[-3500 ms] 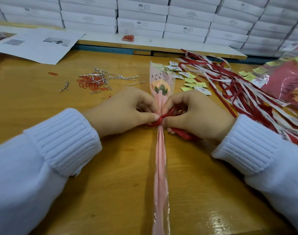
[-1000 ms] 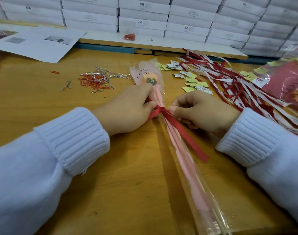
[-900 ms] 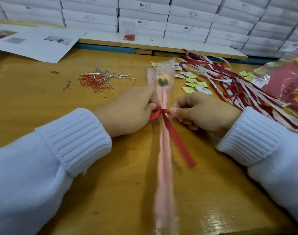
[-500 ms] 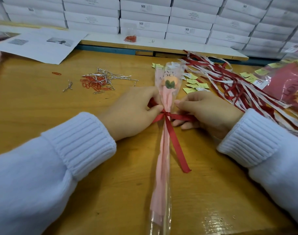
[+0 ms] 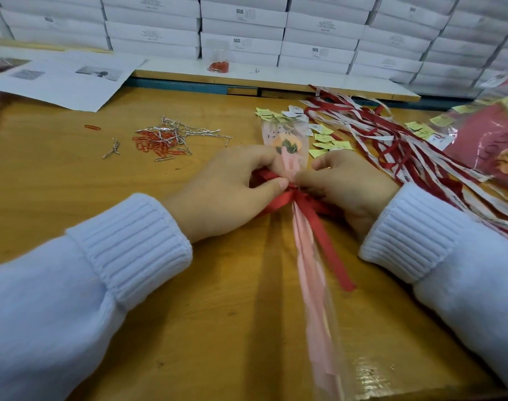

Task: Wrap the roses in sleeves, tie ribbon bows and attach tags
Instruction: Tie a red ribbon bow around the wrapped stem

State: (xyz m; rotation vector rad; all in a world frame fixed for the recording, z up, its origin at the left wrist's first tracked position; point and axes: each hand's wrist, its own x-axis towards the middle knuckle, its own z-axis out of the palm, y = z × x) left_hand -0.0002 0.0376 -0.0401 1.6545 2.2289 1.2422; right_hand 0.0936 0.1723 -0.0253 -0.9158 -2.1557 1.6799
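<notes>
Much ribbon [image 5: 323,244] hides under left hand [image 5: 226,192], right hand [image 5: 348,183].

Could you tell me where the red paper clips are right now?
In the head view the red paper clips lie left of the sleeved rose, beyond the left hand, mixed with silver twist ties.

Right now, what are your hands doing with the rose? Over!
Left hand and right hand pinch ribbon at the knot. Rose sleeved, flat on table, bow not yet done. Paper clips apart, left side.
</notes>
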